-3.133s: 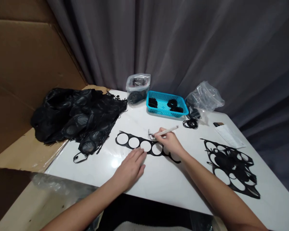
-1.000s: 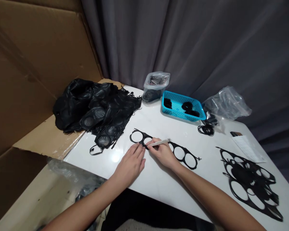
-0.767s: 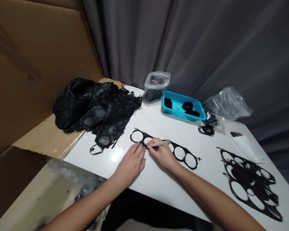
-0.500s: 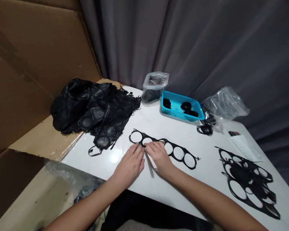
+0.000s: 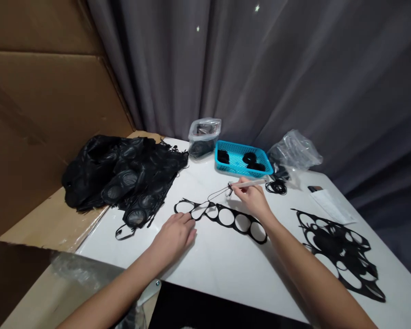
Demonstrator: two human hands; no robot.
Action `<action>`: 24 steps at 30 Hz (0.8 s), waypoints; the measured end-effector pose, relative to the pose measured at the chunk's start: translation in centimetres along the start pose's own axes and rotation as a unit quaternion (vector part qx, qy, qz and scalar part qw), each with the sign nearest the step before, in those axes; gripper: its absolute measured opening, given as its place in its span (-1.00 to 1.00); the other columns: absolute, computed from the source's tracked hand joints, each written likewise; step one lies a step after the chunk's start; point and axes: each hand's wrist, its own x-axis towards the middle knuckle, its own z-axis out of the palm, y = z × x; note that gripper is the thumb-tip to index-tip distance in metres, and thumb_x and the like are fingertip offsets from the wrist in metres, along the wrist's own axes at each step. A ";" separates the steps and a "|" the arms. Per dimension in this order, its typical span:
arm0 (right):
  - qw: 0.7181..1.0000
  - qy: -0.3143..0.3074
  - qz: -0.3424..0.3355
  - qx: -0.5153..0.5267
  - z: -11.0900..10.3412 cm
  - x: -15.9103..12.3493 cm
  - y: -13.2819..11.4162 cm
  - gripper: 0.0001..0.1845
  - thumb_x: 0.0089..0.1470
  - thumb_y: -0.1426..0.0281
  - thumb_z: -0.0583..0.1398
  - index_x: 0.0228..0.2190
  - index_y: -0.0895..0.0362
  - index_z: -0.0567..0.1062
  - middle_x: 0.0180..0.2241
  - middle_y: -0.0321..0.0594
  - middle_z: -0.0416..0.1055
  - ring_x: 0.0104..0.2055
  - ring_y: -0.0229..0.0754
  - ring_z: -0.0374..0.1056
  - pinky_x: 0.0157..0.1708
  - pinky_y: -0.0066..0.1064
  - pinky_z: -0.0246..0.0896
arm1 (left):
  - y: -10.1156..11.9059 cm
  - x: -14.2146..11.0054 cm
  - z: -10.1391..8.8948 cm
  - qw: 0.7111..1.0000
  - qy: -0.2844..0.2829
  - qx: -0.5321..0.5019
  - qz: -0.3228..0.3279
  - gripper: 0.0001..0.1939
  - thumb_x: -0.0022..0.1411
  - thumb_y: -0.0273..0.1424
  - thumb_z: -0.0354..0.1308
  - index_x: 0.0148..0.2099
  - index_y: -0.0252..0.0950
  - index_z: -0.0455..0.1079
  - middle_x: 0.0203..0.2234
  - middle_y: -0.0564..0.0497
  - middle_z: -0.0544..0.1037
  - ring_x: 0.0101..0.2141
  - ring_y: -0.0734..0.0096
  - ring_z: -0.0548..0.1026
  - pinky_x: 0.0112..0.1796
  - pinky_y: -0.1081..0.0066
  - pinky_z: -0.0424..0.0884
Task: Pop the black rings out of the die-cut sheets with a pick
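Observation:
A black strip with a row of large round holes (image 5: 239,220) lies across the white table in front of me. My left hand (image 5: 176,233) rests flat near its left end, fingertips on the strip's lower edge. My right hand (image 5: 252,196), raised above the strip's far edge, is closed on a slim whitish pen-like tool (image 5: 249,183). A thin black cord (image 5: 217,192) runs taut from the strip, close to its second and third holes, up to the fingers of my right hand. The tool's tip is too small to make out.
Dark cut-out pieces (image 5: 137,178) are heaped at left on cardboard (image 5: 51,219). Along the back stand a plastic bag (image 5: 204,137), a blue basket (image 5: 241,171) with black bundles and another clear bag (image 5: 296,148). Coiled cord (image 5: 276,187), paper (image 5: 332,206) and more holed strips (image 5: 342,256) lie right.
My right hand has moved from the strip up and right, drawing out the black cord with the whitish tool in it. My left hand stays at the strip. The view has shifted.

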 end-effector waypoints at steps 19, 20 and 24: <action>0.825 -0.216 0.170 0.493 -7.8 -2.5 -1.6 -0.54 -0.14 0.27 0.47 -0.52 0.12 0.27 -0.46 -0.26 0.48 -0.42 -0.25 0.46 -0.75 -0.65 0.11 | 6.7 11.4 -3.1 0.641 -0.164 -0.750 -0.024 -0.44 0.22 -0.22 0.32 0.18 -0.34 0.33 0.09 -0.26 0.44 0.17 -0.02 0.37 0.21 -0.01 0.15; 0.818 -0.206 0.181 0.506 -8.0 -2.5 -1.2 -0.54 -0.14 0.29 0.47 -0.52 0.12 0.27 -0.47 -0.28 0.47 -0.44 -0.28 0.46 -0.75 -0.67 0.14 | 7.1 11.4 -3.2 0.597 -0.186 -0.780 -0.035 -0.53 0.25 -0.25 0.30 0.12 -0.39 0.37 0.02 -0.25 0.49 0.12 -0.02 0.43 0.20 0.00 0.18; 0.790 -0.185 0.225 0.540 -8.6 -2.9 0.5 -0.55 -0.11 0.34 0.46 -0.50 0.11 0.26 -0.40 -0.24 0.49 -0.30 -0.23 0.54 -0.71 -0.74 0.21 | 8.0 11.1 -3.5 0.487 -0.212 -0.845 -0.070 -0.63 0.37 -0.37 0.15 0.14 -0.47 0.36 -0.02 -0.28 0.54 0.05 0.03 0.52 0.20 0.04 0.22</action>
